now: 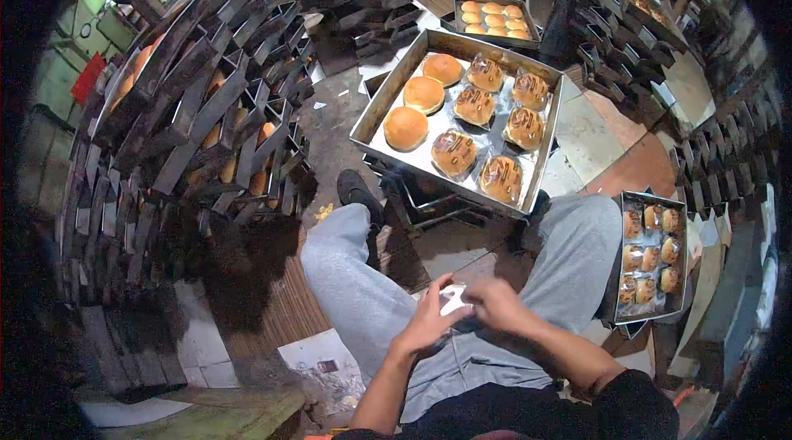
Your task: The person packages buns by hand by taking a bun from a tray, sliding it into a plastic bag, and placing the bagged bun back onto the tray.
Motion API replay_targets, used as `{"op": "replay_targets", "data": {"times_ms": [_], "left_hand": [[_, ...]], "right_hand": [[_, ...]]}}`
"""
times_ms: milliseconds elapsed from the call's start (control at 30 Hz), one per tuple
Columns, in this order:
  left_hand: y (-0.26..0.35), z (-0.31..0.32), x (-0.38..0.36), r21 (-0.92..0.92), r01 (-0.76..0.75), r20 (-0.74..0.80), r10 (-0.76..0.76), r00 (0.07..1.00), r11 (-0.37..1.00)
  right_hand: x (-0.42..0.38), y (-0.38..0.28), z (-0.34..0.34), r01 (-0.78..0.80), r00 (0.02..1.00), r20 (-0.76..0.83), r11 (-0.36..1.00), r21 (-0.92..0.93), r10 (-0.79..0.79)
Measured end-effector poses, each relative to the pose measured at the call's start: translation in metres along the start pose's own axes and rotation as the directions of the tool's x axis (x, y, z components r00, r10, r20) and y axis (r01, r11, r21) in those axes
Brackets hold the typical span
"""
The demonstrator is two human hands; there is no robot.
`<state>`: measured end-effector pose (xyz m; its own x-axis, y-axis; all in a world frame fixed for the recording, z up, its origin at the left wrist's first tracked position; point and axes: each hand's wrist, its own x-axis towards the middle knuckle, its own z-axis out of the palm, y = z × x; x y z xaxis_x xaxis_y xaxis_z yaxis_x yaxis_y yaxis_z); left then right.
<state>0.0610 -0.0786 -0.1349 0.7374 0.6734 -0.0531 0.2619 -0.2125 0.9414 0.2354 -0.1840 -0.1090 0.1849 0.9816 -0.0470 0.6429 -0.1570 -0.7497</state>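
Note:
Above my lap, my left hand (431, 319) has its fingers closed on a small white item (452, 299), too small to identify. My right hand (495, 305) is right beside it, blurred by motion, its fingers hard to make out. In front of my knees a metal tray (363, 120) rests on a stack of trays. Three bare buns (406, 128) line its left side. Several buns in printed clear wrappers (453, 153) fill the middle and right. Neither hand touches the tray.
Tall stacks of dark trays (194, 101) stand at the left. Another tray of wrapped buns (624, 300) is by my right knee. Beyond the main tray, a tray of bare buns (493, 19) sits before a seated person (563, 2). More stacked trays (718, 163) are at the right.

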Motion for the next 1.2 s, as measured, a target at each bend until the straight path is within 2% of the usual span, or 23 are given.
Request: {"op": "replay_targets", "data": {"times_ms": [33,67,133,233,300,333,467,533,600,633,667,700,733,833,867,900,933,967,1000,1033,1067,1133,1200], "left_hand": [[0.027,-0.013,0.007,-0.204,0.191,0.177,-0.156,0.972,0.96],[0.022,-0.018,0.017,-0.201,0.192,0.174,-0.158,0.972,0.961],[0.014,-0.029,0.039,0.414,-0.094,0.217,0.002,0.976,0.906],[0.071,-0.07,0.077,0.639,-0.331,0.28,0.191,0.941,0.695],[0.105,-0.08,0.085,0.606,-0.409,0.271,0.307,0.912,0.682],[0.113,-0.083,0.086,0.567,-0.483,0.258,0.414,0.873,0.667],[0.157,-0.089,0.07,0.625,-0.51,0.298,0.424,0.855,0.59],[0.155,-0.092,0.063,0.566,-0.516,0.332,0.396,0.856,0.643],[0.136,-0.083,0.066,0.395,-0.344,-0.223,0.452,0.863,0.852],[0.139,-0.07,0.068,-0.132,-0.138,-0.392,0.076,0.917,0.982],[0.121,-0.074,0.076,-0.141,-0.137,-0.397,0.071,0.915,0.98],[0.092,-0.077,0.087,-0.611,-0.016,-0.272,-0.191,0.943,0.792],[0.063,-0.079,0.094,-0.916,0.11,-0.038,-0.357,0.933,0.385],[0.029,-0.122,0.12,-0.931,-0.094,-0.286,-0.547,0.787,0.352],[0.015,-0.136,0.125,-0.935,-0.1,-0.285,-0.552,0.784,0.342],[0.001,-0.149,0.128,-0.933,-0.146,-0.311,-0.536,0.785,0.328],[-0.007,-0.156,0.132,-0.93,-0.193,-0.338,-0.52,0.785,0.313],[0.013,-0.155,0.134,-0.93,-0.188,-0.347,-0.588,0.731,0.315],[0.014,-0.152,0.132,-0.932,-0.19,-0.345,-0.594,0.727,0.309],[0.013,-0.15,0.131,-0.943,-0.181,-0.3,-0.48,0.824,0.28],[0.013,-0.15,0.131,-0.952,-0.169,-0.254,-0.352,0.901,0.255],[0.012,-0.153,0.134,-0.957,-0.161,-0.235,-0.318,0.918,0.243],[0.011,-0.154,0.132,-0.954,-0.182,-0.243,-0.255,0.936,0.24]], "right_hand": [[0.014,-0.012,-0.027,0.053,0.995,-0.089,0.999,-0.004,-0.054],[0.028,-0.031,-0.062,0.103,0.979,-0.174,0.995,-0.013,-0.104],[0.037,-0.045,-0.099,0.004,0.999,-0.04,0.994,0.11,0.0],[0.039,-0.064,-0.11,0.083,0.996,0.028,0.981,0.177,-0.089],[0.041,-0.067,-0.101,0.263,0.963,0.004,0.94,0.218,-0.27],[0.041,-0.071,-0.098,0.181,0.974,0.093,0.96,0.213,-0.205],[0.063,-0.069,-0.068,0.29,0.952,0.069,0.952,0.101,-0.297],[0.075,-0.078,-0.059,0.365,0.931,-0.003,0.931,-0.021,-0.365],[0.091,-0.092,-0.055,0.342,0.939,-0.118,0.904,0.257,-0.322],[0.097,-0.102,-0.052,0.351,0.936,-0.066,0.909,0.226,-0.346],[0.104,-0.112,-0.032,0.382,0.924,-0.139,0.851,0.36,-0.356],[0.107,-0.116,-0.012,0.342,0.935,-0.198,0.896,0.283,-0.295],[0.11,-0.117,0.001,0.295,0.936,-0.256,0.933,0.204,-0.24],[0.148,-0.121,-0.033,0.37,0.929,-0.084,0.912,0.174,-0.361],[0.174,-0.112,-0.045,0.392,0.912,-0.142,0.92,0.029,-0.384],[0.211,-0.082,-0.046,0.363,0.914,-0.166,0.929,-0.072,-0.37],[0.243,-0.086,-0.066,0.142,0.982,-0.095,0.973,-0.18,-0.161],[0.279,-0.056,-0.063,0.125,0.948,-0.234,0.93,-0.345,-0.214],[0.319,-0.026,-0.07,0.314,0.877,-0.148,0.778,-0.545,-0.458],[0.354,-0.001,-0.075,0.396,0.883,0.059,0.672,-0.626,-0.465],[0.381,0.026,-0.066,0.485,0.773,0.039,0.549,-0.681,-0.634],[0.415,0.018,-0.078,0.424,0.903,0.338,0.666,-0.614,-0.264],[0.431,0.008,-0.091,0.48,0.863,0.466,0.6,-0.64,-0.194]]}}
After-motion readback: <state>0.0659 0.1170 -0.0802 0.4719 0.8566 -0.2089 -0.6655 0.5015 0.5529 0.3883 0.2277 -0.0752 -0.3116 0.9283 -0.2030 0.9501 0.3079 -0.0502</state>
